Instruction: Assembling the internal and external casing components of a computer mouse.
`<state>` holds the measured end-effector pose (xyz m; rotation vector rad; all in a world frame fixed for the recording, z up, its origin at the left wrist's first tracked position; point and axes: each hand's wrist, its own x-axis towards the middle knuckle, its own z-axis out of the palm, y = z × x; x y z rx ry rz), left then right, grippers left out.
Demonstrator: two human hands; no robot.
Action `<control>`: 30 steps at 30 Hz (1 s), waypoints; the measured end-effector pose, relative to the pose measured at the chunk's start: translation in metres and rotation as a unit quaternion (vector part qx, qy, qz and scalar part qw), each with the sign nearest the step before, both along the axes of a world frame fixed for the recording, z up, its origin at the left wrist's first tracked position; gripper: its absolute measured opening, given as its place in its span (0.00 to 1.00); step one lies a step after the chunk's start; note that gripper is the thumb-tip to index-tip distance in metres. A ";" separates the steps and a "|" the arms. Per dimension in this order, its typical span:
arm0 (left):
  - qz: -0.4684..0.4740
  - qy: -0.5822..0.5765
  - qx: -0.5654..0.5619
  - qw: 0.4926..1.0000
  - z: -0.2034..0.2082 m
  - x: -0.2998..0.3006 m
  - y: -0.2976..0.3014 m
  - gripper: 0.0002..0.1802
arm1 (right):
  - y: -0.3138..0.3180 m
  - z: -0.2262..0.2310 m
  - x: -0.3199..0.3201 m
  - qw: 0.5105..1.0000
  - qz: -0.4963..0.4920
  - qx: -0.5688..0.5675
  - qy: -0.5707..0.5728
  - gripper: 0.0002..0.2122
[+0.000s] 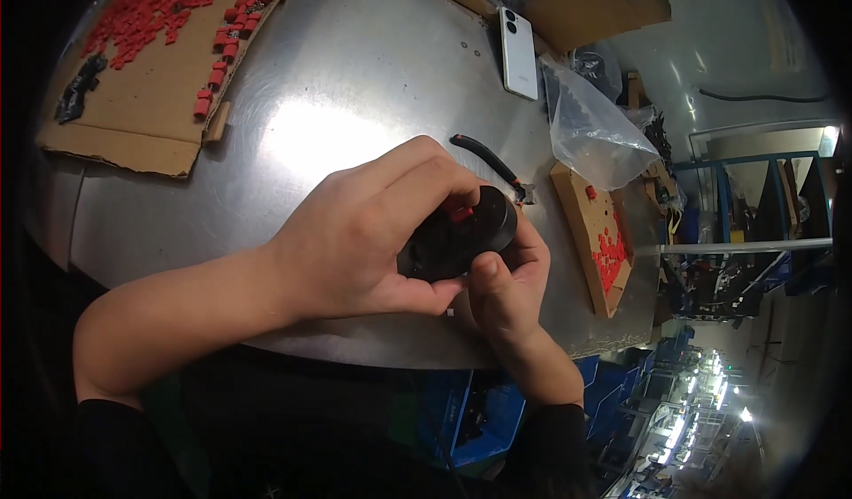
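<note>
Between both hands I hold a rounded black plastic part (486, 233) above the metal table's front edge. A small red piece (459, 213) shows in its upper face, beside the fingertips of my left hand. My left hand (364, 224) wraps the part from the left, its fingers bent over the top and its thumb along the lower side. From the right, my right hand (510, 290) closes round it, thumb on the near face and fingers behind. Black-handled pliers (486, 154) lie on the table just beyond. My fingers hide much of the black part.
At the far left, a cardboard tray (133, 139) carries many red pieces and a black bundle. A smaller cardboard box (577, 233) with red pieces stands right. A white phone (519, 55) and clear plastic bag (590, 126) lie behind. Below the table is a blue crate (497, 423).
</note>
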<state>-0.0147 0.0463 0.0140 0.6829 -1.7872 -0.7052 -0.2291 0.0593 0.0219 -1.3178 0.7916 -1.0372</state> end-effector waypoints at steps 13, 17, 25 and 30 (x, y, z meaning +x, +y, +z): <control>0.015 0.000 0.005 1.000 0.002 0.007 -0.001 0.31 | -0.020 0.005 0.000 0.992 0.025 -0.088 0.088 0.32; 0.007 0.050 -0.029 0.998 0.001 0.002 -0.004 0.28 | -0.024 -0.001 -0.012 0.985 -0.020 -0.111 0.129 0.35; 0.058 0.007 0.053 0.997 -0.010 0.004 -0.014 0.27 | -0.064 0.087 0.055 0.890 -0.028 -0.403 0.213 0.19; 0.042 0.003 0.080 0.996 -0.008 0.021 -0.022 0.22 | -0.108 0.103 0.230 0.833 0.195 -0.371 0.362 0.13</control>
